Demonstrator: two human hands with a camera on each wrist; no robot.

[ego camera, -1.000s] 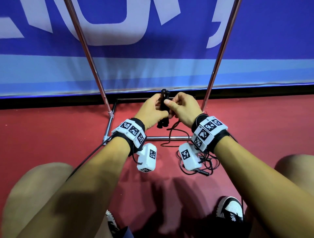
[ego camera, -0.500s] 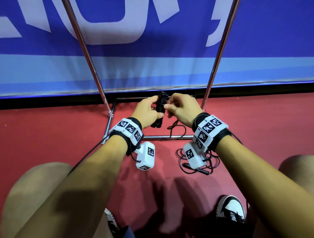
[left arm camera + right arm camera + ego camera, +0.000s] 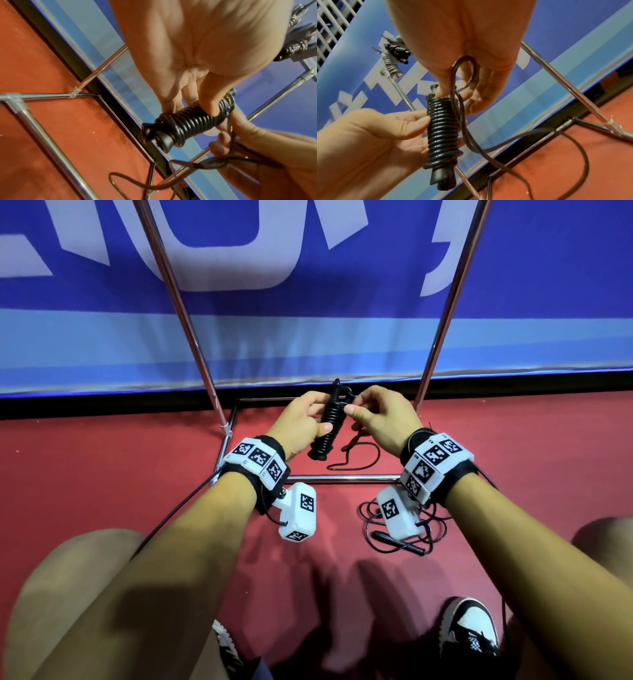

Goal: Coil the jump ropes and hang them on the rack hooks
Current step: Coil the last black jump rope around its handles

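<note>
1. Your left hand (image 3: 301,419) and right hand (image 3: 380,416) meet over the rack base (image 3: 342,479), with the coiled rope (image 3: 327,422) between them.
2. A second rope (image 3: 394,537) lies on the floor (image 3: 102,474) nearer you, right of centre.
3. Behind the rack stands the banner (image 3: 308,344).
4. Bundles (image 3: 396,50), possibly ropes, hang higher up.

Large white letters on the far blue banner (image 3: 308,302), cut off by the frame edges and not readable as a word. Black-and-white square code markers on the white wrist bands (image 3: 257,455) and on the white camera housings (image 3: 301,517) below both wrists; no letters or numbers legible on them.
</note>
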